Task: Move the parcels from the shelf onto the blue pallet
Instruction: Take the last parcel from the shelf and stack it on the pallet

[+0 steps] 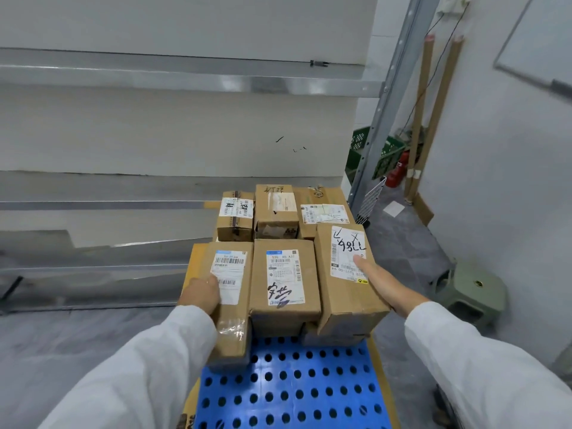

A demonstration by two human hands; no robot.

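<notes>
Several brown cardboard parcels stand packed together on the blue perforated pallet (288, 385). My left hand (201, 294) grips the left side of the front-left parcel (230, 305), which overhangs the pallet's left edge. My right hand (379, 281) lies along the right side of the front-right parcel (346, 274), thumb on its white label; this parcel sits tilted on a lower one. Between them is a middle parcel (283, 277) with a handwritten label. Three more parcels (275, 210) form the back row. The metal shelf (154, 78) behind shows no parcels.
The shelf's upright post (383, 119) stands right of the pallet. Behind it are a green crate (360, 150), a red extinguisher (396, 173) and long cardboard tubes (418, 125). A green stool (467, 292) sits on the grey floor to the right.
</notes>
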